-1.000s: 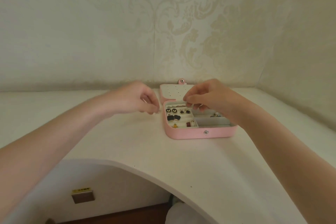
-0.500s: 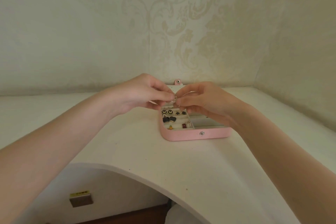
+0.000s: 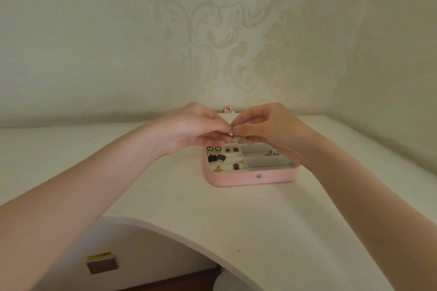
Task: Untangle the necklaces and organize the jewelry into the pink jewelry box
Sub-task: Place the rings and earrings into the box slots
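The pink jewelry box (image 3: pixel 236 178) lies open on the white desk, its lid flat behind it with the snap tab (image 3: pixel 228 109) showing. Its left compartments hold butterfly studs (image 3: pixel 213 148), black earrings (image 3: pixel 216 158) and a red ring (image 3: pixel 236 166); a right compartment holds a few small pieces (image 3: pixel 272 153). Above the box's back edge, my left hand (image 3: pixel 189 129) and my right hand (image 3: pixel 267 129) meet fingertip to fingertip, both pinching one small sparkly piece of jewelry (image 3: pixel 231 133). What kind of piece it is cannot be made out.
The white desk (image 3: pixel 179 196) has a curved cut-out at its front edge. Patterned walls close in behind and on the right. Below the desk a small brown tag (image 3: pixel 102 263) and a dark floor show.
My hands came together from either side of the box and rose slightly. They now pinch the small piece between them, higher than half a second ago.
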A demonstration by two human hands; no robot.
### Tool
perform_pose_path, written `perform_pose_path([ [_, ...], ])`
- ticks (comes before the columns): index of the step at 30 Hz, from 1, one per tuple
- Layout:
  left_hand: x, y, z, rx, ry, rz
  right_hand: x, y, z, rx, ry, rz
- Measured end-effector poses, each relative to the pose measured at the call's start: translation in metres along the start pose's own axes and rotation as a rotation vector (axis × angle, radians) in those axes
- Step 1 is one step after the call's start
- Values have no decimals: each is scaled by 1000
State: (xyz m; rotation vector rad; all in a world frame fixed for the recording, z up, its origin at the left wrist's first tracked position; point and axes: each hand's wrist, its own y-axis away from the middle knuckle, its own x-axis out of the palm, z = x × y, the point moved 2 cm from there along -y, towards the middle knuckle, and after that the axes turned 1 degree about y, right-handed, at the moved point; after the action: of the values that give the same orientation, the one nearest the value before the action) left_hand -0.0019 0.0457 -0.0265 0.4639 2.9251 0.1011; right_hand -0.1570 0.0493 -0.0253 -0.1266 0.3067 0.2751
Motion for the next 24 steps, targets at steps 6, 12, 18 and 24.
perform_pose_path([
  [6,-4,3,4,80,41,81,0,1,-7,157,-330,112],
  [12,-3,0,8,115,5,-6,2,1,-11,129,-387,171],
  [18,-2,-3,9,54,127,-15,-2,-2,-9,-17,-276,108],
  [24,-1,-4,10,30,272,50,-1,-2,-5,-71,-161,64],
])
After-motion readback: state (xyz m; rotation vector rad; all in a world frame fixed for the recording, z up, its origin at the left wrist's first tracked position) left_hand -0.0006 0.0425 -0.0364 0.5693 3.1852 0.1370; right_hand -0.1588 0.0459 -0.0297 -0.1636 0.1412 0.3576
